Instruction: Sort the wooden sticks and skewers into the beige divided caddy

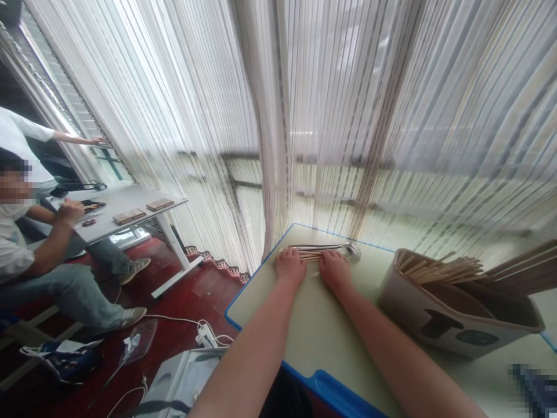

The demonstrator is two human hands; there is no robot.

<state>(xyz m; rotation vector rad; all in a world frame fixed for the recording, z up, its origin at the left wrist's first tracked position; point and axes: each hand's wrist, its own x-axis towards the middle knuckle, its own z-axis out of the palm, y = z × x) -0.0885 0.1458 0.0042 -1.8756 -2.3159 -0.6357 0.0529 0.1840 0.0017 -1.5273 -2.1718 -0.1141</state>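
Observation:
My left hand (pixel 290 267) and my right hand (pixel 335 269) rest side by side near the far edge of a pale green table with a blue rim (pixel 261 267). Both hands have their fingers curled down onto a small bundle of wooden chopsticks (pixel 310 255) lying flat. Just beyond the fingers lies a shiny metal utensil (pixel 335 248), parallel to the sticks. Whether the fingers grip the sticks or only press on them is hard to tell.
A beige fabric bin (pixel 452 322) holding many wooden chopsticks (pixel 448 270) stands at the right of the table. Striped curtains (pixel 278 116) hang behind. At left, people sit at a white table (pixel 126 206). A power strip and cables (pixel 204 334) lie on the red floor.

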